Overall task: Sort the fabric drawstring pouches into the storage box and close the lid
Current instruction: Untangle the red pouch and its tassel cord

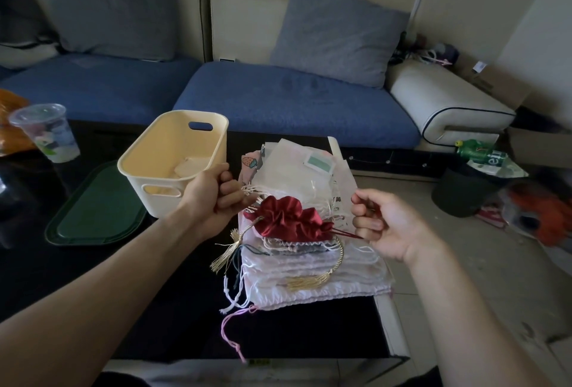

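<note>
A dark red satin pouch (286, 217) with gold tasselled cords lies bunched on top of a pile of white and pink drawstring pouches (309, 281) on the black table. My left hand (216, 197) pinches the cord at the pouch's left end. On the other side, my right hand (383, 225) pinches the red cord at its right end. The cream storage box (154, 176) stands open just left of the pile, with a pale pouch (190, 166) inside. Its dark green lid (93, 216) lies flat beside the box.
A clear plastic cup (46, 132) stands at the table's far left. A blue sofa (278, 101) runs behind the table. On the floor to the right are a black waste bin (464, 191) with a green bottle and some scattered litter.
</note>
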The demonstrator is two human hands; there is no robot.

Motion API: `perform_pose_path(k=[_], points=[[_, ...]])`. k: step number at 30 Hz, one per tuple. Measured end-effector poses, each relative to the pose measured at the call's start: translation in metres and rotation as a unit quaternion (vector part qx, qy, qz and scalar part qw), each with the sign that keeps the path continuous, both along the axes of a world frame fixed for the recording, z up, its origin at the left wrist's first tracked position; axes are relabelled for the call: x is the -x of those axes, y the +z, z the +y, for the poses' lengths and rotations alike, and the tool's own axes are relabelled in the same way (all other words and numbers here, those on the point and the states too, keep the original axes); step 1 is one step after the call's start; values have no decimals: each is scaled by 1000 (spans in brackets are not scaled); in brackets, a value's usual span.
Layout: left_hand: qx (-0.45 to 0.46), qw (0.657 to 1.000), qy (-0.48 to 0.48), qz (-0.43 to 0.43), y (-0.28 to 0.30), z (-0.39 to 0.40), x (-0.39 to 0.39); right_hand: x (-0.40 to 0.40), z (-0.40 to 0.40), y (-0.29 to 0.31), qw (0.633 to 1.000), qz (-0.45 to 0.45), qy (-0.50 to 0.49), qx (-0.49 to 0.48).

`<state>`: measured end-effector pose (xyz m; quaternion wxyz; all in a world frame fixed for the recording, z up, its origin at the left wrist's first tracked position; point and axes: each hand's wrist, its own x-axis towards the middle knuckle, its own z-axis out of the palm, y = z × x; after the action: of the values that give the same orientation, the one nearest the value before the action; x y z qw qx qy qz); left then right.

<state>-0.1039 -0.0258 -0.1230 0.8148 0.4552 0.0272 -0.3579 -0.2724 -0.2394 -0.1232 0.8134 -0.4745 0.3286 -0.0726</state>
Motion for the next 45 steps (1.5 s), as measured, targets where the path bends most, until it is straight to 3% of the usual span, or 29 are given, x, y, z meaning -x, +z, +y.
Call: perform_pose_path(k=[3,5,7,10,16,21,22,23,25,27,33,36,37,40,42,45], points=[[-43,998,-42,-21,2,1,0,2,-4,-2,993,66,29,96],[-141,978,-96,-120,-3,0,0,3,-4,-3,978,109,59,168],[-263,922,-160,-234,-9,1,0,4,-2,-3,967,132,103,191],[-382,839,-204,-329,-15,4,-2,7,0,-1,953,161,147,211],[-410,822,-210,-334,-13,6,-7,9,-3,-2,918,211,225,251],[-458,752,-212,-424,-11,3,1,8,2,-4,902,214,255,276],[-432,761,-216,-434,-10,2,4,7,3,-4,912,178,244,278],[-385,791,-224,-421,-8,1,7,5,5,-5,930,118,221,269],[-251,872,-247,-341,-2,-1,14,-1,10,-6,966,-26,162,198],[-148,919,-255,-263,7,-4,21,-7,19,-6,974,-116,134,140],[-17,954,-241,-177,20,-13,38,-23,54,-23,947,-48,202,245],[-32,963,-181,-197,12,-17,35,-27,66,-30,912,9,261,317],[-87,950,-162,-254,6,-16,33,-27,69,-33,890,19,278,360],[-227,862,-166,-423,-10,-12,33,-30,79,-43,846,17,294,444],[-259,834,-179,-454,-17,-10,34,-34,84,-47,846,17,268,461],[-363,722,-129,-575,-15,-8,33,-37,87,-46,867,46,235,437]])
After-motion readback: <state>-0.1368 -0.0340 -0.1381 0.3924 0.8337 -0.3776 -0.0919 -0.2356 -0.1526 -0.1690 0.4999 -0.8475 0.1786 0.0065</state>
